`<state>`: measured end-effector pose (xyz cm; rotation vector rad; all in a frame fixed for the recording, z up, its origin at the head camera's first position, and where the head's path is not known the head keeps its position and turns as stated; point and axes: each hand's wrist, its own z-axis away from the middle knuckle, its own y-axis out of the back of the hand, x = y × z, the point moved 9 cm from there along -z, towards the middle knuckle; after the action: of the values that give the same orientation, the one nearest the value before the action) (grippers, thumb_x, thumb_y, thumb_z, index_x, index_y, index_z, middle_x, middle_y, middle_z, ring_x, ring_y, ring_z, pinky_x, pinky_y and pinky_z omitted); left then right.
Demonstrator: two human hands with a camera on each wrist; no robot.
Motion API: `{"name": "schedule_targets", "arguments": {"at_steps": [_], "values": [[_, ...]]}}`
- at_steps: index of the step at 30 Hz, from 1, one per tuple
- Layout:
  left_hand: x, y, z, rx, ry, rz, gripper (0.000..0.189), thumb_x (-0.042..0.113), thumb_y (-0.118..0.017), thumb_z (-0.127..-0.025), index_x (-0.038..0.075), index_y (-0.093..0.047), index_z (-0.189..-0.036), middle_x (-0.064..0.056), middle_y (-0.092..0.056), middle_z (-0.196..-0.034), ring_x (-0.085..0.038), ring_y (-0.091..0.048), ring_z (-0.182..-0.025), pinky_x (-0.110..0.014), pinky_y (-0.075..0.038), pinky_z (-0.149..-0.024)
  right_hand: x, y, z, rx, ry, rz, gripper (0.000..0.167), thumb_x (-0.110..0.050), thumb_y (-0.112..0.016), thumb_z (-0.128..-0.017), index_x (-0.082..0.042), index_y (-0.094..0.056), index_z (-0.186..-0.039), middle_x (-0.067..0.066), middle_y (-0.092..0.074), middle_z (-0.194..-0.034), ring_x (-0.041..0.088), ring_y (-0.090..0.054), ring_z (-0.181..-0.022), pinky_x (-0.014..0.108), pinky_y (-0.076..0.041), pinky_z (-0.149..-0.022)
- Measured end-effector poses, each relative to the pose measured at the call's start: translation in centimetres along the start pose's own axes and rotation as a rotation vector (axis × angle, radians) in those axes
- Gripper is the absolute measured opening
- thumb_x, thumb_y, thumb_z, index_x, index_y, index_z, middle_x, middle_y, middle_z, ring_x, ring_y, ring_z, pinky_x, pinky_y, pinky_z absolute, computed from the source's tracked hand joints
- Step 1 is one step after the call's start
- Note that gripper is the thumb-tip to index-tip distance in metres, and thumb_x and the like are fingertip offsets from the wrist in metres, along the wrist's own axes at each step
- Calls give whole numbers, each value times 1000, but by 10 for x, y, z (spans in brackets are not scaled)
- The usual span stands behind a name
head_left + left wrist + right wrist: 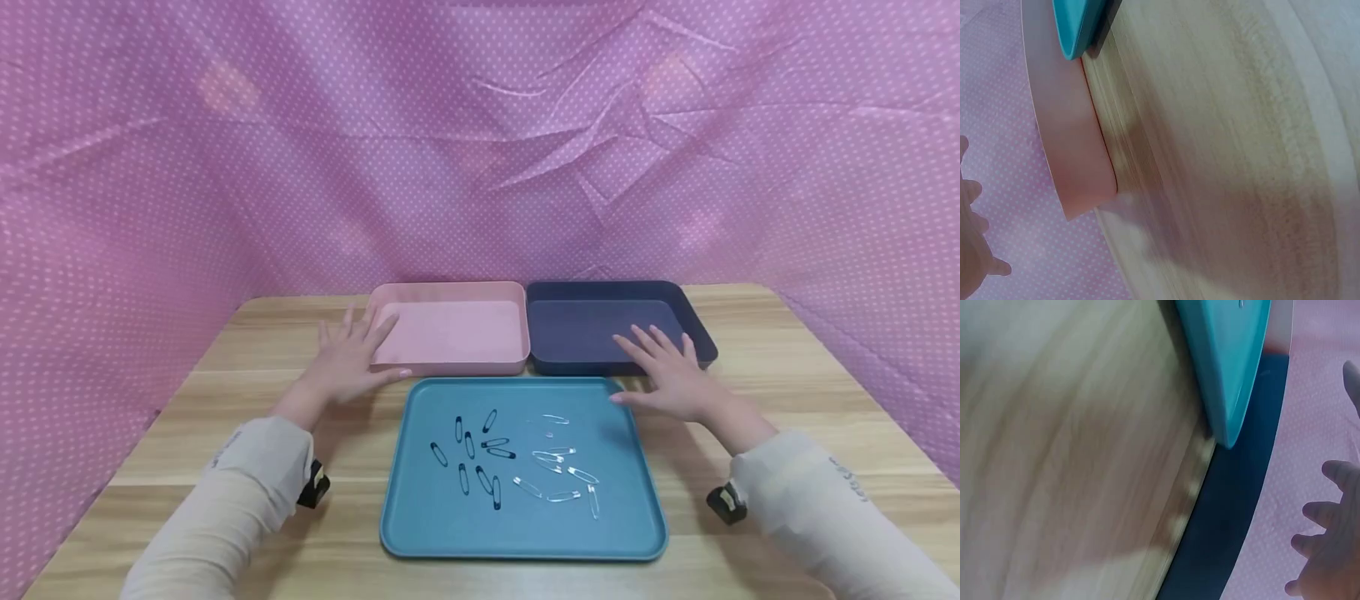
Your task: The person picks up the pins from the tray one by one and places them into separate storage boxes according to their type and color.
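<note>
My left hand (342,362) hovers with spread fingers by the left front corner of the pink tray (450,368), holding nothing. My right hand (671,379), fingers also spread and holding nothing, is over the front right part of the navy tray (585,367) and the teal tray's back right corner. On the teal tray (525,533) lie several black safety pins (463,479) to the left and several silver safety pins (582,476) to the right. In the wrist views, fingers of the left hand (972,231) and right hand (1332,537) show at the edges.
The wooden table (337,533) carries all three trays. Pink and navy trays stand side by side behind the teal one, and no pins show inside them. A pink dotted cloth (480,150) hangs behind and at both sides.
</note>
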<state>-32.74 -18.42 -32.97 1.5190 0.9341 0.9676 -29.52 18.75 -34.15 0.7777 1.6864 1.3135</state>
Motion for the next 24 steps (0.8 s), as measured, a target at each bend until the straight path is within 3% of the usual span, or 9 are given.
{"name": "schedule_targets", "arguments": {"at_steps": [16,24], "values": [[-11,-7,-4,-6,36,21,83,67,-40,-75,27,-6,-139,-11,1,-143,-33,16,-125,-61,14,-88,-36,-17,-5,-68,109,-15,86,-60,-54,-71,-13,-24,-137,17,-17,-140,37,-9,-126,56,2,-97],[-21,-17,-4,-34,65,45,86,72,-34,-72,24,-10,-140,-4,10,-143,-35,15,-125,-61,14,-89,-50,-26,-6,-60,199,-50,82,-58,-53,-73,-10,-30,-135,17,-27,-137,35,-20,-124,54,-9,-98]]}}
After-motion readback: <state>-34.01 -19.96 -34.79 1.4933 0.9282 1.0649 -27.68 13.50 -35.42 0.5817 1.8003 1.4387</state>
